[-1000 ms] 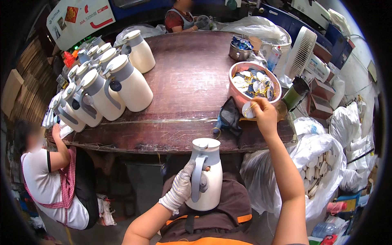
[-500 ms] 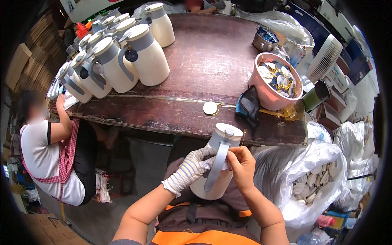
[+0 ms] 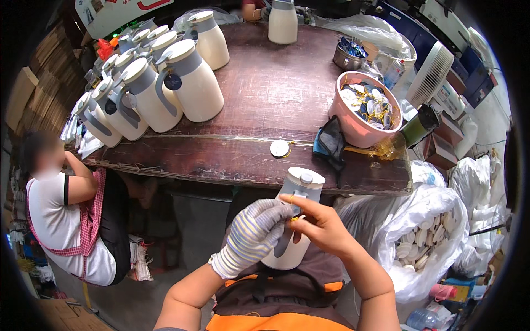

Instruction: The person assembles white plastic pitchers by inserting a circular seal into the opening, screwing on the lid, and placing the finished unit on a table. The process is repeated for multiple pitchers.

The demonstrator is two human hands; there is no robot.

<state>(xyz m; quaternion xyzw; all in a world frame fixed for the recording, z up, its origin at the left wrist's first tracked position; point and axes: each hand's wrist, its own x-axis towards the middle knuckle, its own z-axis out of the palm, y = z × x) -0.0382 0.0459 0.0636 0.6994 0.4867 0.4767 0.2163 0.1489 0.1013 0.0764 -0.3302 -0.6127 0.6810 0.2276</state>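
A white jug with a grey handle (image 3: 298,193) stands on my lap, just below the front edge of the dark wooden table (image 3: 259,105). My left hand (image 3: 254,234), in a striped knit glove, grips the jug at its handle. My bare right hand (image 3: 320,226) pinches a thin yellow string at the handle, fingers closed on it. A round white tag (image 3: 279,148) with a yellow string lies on the table near the edge, right in front of the jug.
Several finished white jugs (image 3: 165,88) crowd the table's left side. A pink bowl of round tags (image 3: 364,107) and a dark glove (image 3: 331,144) sit at the right. A seated person (image 3: 66,215) is at my left. Plastic bags of white lids (image 3: 425,243) stand at my right.
My right hand came back from the pink bowl to the jug's handle. A round tag now lies on the table edge. The view has shifted closer to the table.
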